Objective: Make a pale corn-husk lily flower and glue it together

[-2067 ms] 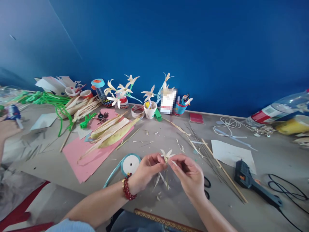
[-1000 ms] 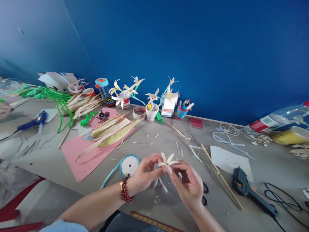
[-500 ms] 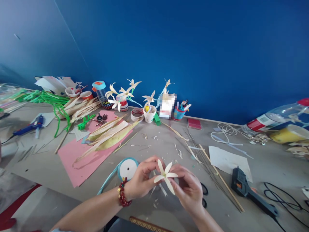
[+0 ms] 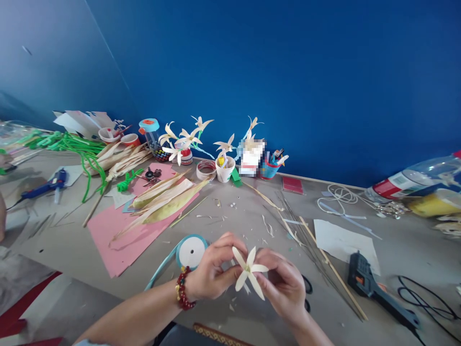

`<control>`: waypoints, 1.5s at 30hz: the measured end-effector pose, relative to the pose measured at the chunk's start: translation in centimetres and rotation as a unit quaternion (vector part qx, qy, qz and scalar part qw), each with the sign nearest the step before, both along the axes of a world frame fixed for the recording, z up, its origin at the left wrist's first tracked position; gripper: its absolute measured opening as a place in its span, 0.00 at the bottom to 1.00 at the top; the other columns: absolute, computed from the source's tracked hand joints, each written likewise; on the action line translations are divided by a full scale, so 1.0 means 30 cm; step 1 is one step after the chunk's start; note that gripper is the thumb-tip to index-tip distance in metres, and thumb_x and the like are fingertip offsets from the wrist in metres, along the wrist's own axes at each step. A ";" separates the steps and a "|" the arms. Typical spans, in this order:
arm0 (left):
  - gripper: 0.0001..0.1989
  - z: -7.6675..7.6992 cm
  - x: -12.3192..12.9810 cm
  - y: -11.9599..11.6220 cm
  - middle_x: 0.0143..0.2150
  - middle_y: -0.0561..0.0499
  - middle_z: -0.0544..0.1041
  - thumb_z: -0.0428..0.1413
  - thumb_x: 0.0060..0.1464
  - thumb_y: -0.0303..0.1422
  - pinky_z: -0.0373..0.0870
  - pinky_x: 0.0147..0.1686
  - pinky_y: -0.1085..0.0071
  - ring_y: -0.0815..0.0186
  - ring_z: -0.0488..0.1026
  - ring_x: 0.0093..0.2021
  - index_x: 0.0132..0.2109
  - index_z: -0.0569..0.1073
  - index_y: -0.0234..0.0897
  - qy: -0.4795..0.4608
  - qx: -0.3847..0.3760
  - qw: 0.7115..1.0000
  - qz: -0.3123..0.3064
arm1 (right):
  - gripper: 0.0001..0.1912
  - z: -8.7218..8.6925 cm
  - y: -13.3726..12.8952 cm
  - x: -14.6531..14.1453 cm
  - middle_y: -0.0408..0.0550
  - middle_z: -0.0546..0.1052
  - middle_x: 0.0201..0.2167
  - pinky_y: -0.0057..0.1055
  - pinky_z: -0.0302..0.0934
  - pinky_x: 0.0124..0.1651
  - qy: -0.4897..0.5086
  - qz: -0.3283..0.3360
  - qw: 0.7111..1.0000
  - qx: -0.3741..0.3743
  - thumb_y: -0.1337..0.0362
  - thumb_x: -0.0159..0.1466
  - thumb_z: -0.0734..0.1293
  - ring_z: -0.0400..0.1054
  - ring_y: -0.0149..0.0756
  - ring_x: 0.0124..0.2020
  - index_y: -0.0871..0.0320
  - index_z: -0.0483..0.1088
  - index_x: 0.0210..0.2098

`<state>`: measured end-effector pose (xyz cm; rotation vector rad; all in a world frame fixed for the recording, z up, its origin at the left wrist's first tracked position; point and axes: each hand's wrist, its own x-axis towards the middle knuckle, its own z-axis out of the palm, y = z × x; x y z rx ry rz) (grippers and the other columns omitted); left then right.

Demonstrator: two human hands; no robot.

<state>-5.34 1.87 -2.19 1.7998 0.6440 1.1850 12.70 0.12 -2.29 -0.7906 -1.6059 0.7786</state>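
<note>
A cream-coloured flower (image 4: pixel 249 269) with several pointed petals faces up between my hands, low in the middle of the head view. My left hand (image 4: pixel 216 264), with a red bead bracelet on its wrist, pinches behind the flower from the left. Thumb and fingers of my right hand (image 4: pixel 283 283) are closed on its right side, at the petals. The flower's underside is hidden by petals and fingers. Beside my left hand lies a roll of light blue ribbon (image 4: pixel 192 252). Black loop handles (image 4: pixel 307 293) show partly behind my right hand.
Dried corn husks (image 4: pixel 165 204) lie on pink paper (image 4: pixel 108 240) at left. A grey glue gun (image 4: pixel 378 293) with its cord lies right, near thin sticks (image 4: pixel 338 274). Finished flowers (image 4: pixel 189 138) stand at the back near a white cup (image 4: pixel 225 170). A blue glue gun (image 4: pixel 46 186) is far left.
The flower has turned slightly between my fingers, and its petals point in different directions. Both hands stay nearly in place. The view has shifted a little.
</note>
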 end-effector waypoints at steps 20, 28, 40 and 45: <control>0.05 0.005 -0.006 -0.001 0.34 0.44 0.75 0.55 0.59 0.30 0.66 0.41 0.64 0.60 0.71 0.37 0.34 0.75 0.39 0.011 0.020 1.000 0.001 | 0.09 -0.006 0.007 -0.006 0.44 0.73 0.21 0.31 0.63 0.27 0.027 0.034 0.999 -0.027 0.60 0.64 0.69 0.67 0.35 0.23 0.55 0.71 0.29; 0.14 -0.029 0.000 0.003 0.32 0.48 0.71 0.59 0.55 0.44 0.64 0.38 0.69 0.64 0.67 0.35 0.33 0.79 0.37 -0.021 -0.187 0.982 -0.013 | 0.09 -0.024 0.001 -0.017 0.45 0.75 0.28 0.27 0.63 0.24 0.123 0.057 0.977 -0.162 0.58 0.61 0.73 0.66 0.31 0.23 0.56 0.73 0.32; 0.13 -0.062 0.006 -0.001 0.34 0.49 0.70 0.61 0.55 0.41 0.64 0.40 0.70 0.64 0.66 0.37 0.30 0.76 0.36 -0.023 -0.249 0.968 0.002 | 0.09 -0.020 -0.003 -0.034 0.41 0.72 0.24 0.23 0.59 0.22 0.179 0.059 0.950 -0.251 0.61 0.58 0.74 0.60 0.25 0.20 0.58 0.72 0.30; 0.13 -0.050 0.007 0.008 0.33 0.50 0.69 0.61 0.55 0.40 0.64 0.37 0.72 0.66 0.65 0.35 0.31 0.75 0.35 -0.029 -0.242 0.970 -0.024 | 0.14 -0.021 0.003 -0.037 0.41 0.70 0.24 0.23 0.60 0.21 0.235 0.103 0.912 -0.321 0.56 0.57 0.75 0.59 0.25 0.19 0.57 0.70 0.30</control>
